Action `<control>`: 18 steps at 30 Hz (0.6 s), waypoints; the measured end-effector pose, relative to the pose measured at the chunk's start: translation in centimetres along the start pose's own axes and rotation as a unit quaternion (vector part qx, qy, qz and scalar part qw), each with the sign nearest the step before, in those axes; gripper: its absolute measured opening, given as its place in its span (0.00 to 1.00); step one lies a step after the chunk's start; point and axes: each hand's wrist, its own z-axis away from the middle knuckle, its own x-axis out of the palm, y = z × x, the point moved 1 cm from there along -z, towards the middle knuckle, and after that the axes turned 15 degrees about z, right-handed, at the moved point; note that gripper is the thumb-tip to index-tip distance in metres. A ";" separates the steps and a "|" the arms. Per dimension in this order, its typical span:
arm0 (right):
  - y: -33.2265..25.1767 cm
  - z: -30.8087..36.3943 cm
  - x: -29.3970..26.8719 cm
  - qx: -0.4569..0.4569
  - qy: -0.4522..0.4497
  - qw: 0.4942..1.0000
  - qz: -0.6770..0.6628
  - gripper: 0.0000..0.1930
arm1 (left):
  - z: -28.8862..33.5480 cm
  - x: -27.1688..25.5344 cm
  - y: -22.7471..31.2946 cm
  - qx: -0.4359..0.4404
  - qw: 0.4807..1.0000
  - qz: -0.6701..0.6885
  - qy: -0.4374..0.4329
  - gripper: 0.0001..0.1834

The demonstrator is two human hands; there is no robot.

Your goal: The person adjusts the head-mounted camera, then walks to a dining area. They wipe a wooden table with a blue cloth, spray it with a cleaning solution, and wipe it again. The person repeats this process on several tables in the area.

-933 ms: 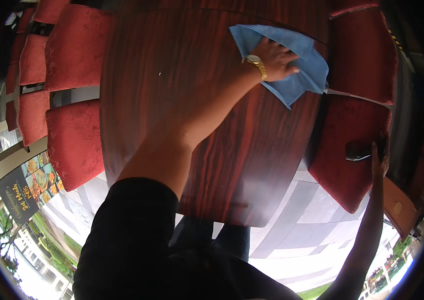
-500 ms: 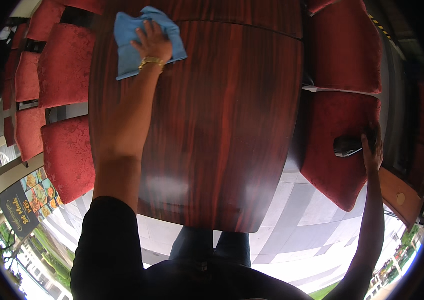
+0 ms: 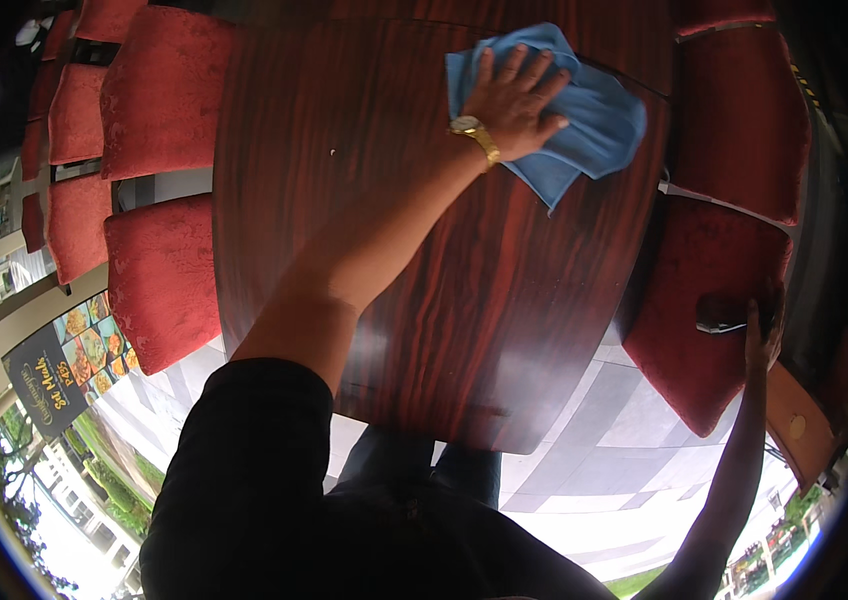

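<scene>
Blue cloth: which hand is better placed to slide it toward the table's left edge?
Left, most likely. The left hand lies spread on the blue cloth, on the dark wood table; the right hand is out past the table's right side, seemingly holding a dark object.

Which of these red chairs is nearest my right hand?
The closest red chair along the right side of the table: only its cushion lies behind your right hand and the dark object.
</scene>
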 end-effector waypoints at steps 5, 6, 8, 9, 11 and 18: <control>-0.2 -0.5 -0.4 0.023 -0.028 0.998 0.055 0.41 | 22.3 -13.8 -22.3 -0.352 0.910 -0.196 0.101 0.38; -0.7 -0.7 -0.4 0.021 -0.030 0.998 0.048 0.41 | 27.3 -15.6 -24.5 -0.429 0.871 -0.217 0.105 0.38; -1.1 -0.2 -0.1 0.033 -0.033 0.998 0.049 0.42 | 32.8 -17.1 -25.4 -0.547 0.808 -0.169 0.139 0.41; -1.3 -0.5 -0.1 0.033 -0.031 0.997 0.055 0.43 | 33.2 -15.8 -24.8 -0.532 0.812 -0.192 0.141 0.42; -1.6 -0.9 -0.3 0.019 -0.029 0.998 0.055 0.44 | 34.2 -13.3 -23.4 -0.509 0.811 -0.243 0.153 0.42; -2.1 0.7 -1.2 0.040 -0.056 0.995 0.078 0.46 | 13.6 3.2 14.4 -0.126 0.984 -0.003 -0.125 0.35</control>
